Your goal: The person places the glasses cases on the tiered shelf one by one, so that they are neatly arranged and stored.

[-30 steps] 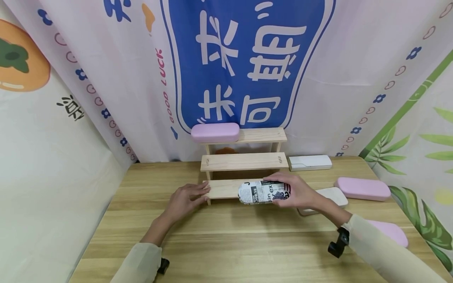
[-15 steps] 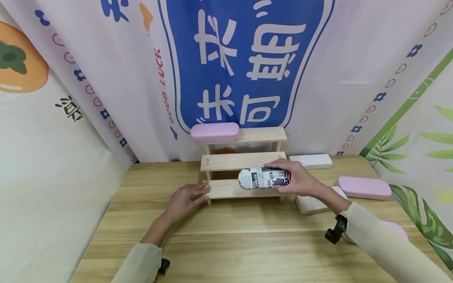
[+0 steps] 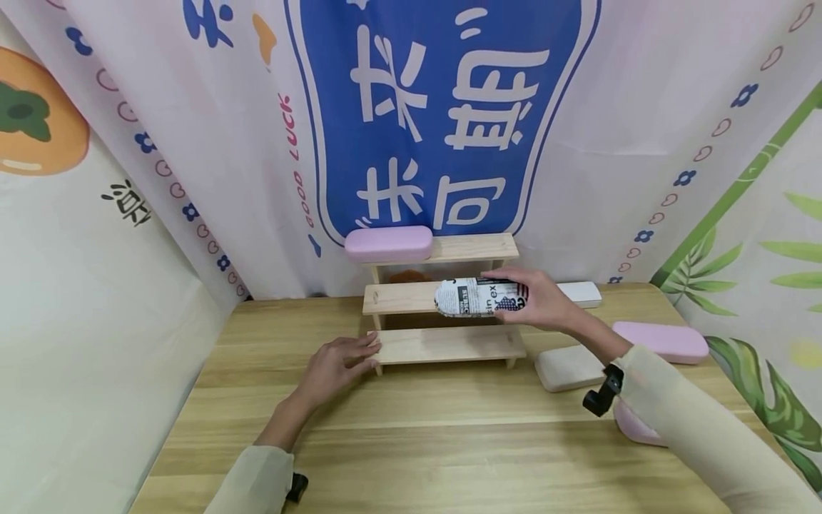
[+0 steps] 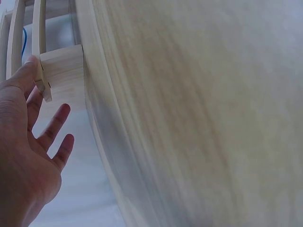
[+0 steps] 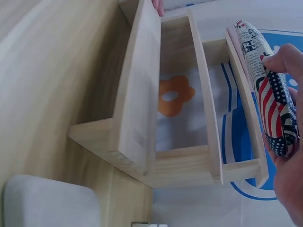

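Note:
My right hand [image 3: 546,303] grips one end of a glasses case [image 3: 464,298] with a black-and-white newsprint pattern. In the right wrist view the case [image 5: 271,101] also shows stars and red stripes, and it hangs clear of the boards. Below it in the head view is the middle step of a three-tier wooden shelf [image 3: 449,345]. My left hand [image 3: 337,368] pinches the left end of the lowest step; in the left wrist view its other fingers [image 4: 56,126] are spread. A pink glasses case [image 3: 388,244] lies on the left of the top step.
Right of the shelf on the wooden table [image 3: 411,457] lie a white case [image 3: 581,293], an off-white case [image 3: 568,368] and a pink case [image 3: 661,341]. Another pink case [image 3: 638,426] is partly hidden by my right sleeve. A printed curtain [image 3: 578,178] hangs behind.
My right hand has lifted the patterned glasses case from in front of the lowest step, up and back to the middle step. My left hand has stayed on the lowest step.

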Tool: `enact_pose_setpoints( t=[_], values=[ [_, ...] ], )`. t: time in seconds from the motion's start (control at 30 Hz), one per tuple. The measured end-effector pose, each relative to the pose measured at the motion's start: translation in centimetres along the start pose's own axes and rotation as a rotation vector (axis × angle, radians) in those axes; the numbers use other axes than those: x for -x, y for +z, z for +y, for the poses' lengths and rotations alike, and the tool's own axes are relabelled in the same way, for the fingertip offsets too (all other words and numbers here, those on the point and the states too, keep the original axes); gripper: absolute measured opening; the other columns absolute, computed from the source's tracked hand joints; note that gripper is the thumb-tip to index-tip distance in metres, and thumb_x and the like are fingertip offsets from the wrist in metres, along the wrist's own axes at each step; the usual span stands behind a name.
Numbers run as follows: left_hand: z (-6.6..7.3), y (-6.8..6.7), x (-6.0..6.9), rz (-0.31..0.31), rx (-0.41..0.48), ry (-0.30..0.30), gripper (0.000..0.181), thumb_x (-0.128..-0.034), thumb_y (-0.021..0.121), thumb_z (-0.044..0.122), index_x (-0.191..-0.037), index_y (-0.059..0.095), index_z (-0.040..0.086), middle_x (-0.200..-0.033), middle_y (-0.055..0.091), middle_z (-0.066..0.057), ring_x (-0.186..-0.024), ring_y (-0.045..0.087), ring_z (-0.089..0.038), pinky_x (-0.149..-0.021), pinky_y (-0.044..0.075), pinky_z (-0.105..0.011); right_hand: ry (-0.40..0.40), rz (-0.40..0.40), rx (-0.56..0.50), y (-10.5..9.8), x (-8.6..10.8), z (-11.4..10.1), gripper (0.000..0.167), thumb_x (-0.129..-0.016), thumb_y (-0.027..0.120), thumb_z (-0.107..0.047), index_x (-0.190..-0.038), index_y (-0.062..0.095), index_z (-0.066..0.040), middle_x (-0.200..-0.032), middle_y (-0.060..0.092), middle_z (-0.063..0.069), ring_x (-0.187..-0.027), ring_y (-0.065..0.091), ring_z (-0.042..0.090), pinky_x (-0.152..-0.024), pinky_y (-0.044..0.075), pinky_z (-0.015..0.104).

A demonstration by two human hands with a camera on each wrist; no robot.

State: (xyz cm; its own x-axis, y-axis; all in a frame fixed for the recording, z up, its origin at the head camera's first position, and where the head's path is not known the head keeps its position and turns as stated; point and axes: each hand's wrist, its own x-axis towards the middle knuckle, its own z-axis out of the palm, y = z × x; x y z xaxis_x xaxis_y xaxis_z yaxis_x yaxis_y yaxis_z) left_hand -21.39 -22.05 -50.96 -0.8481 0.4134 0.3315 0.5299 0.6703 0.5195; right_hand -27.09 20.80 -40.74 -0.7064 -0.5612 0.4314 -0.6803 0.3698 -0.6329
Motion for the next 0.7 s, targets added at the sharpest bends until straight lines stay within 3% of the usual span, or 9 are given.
enact_pose_setpoints(
  t=[0.17,0.3,0.7],
  values=[
    [-0.1,0.0,0.0,0.0,0.002,0.008,0.035,-0.0945,0.081,0.027,-0.128,0.077,0.016,-0.146,0.064,-0.001,-0.123,0.069,-0.035,-0.097,0.058,-0.059,-0.049,0.03,-0.002,-0.8,-1.0,0.4,0.066,-0.076,0.089,-0.003,-0.139,0.067,0.0,-0.125,0.073,0.019,-0.098,0.068,0.022,-0.075,0.06,0.026],
    [-0.2,0.0,-0.1,0.01,0.003,0.006,0.034,-0.0941,0.082,0.026,-0.127,0.078,0.017,-0.145,0.065,0.0,-0.122,0.069,-0.035,-0.097,0.058,-0.059,-0.057,0.06,0.018,-1.4,-1.9,0.8,0.066,-0.075,0.089,-0.002,-0.138,0.068,-0.001,-0.119,0.074,0.017,-0.094,0.066,0.022,-0.075,0.058,0.023],
    [0.0,0.2,-0.1,0.01,0.0,0.004,0.034,-0.0947,0.081,0.026,-0.127,0.078,0.016,-0.144,0.065,-0.001,-0.121,0.069,-0.035,-0.097,0.058,-0.059,0.116,0.082,0.048,-3.0,-4.2,1.5,0.066,-0.079,0.087,-0.004,-0.141,0.065,0.0,-0.127,0.071,0.026,-0.093,0.066,0.029,-0.074,0.055,0.022]
  ],
)
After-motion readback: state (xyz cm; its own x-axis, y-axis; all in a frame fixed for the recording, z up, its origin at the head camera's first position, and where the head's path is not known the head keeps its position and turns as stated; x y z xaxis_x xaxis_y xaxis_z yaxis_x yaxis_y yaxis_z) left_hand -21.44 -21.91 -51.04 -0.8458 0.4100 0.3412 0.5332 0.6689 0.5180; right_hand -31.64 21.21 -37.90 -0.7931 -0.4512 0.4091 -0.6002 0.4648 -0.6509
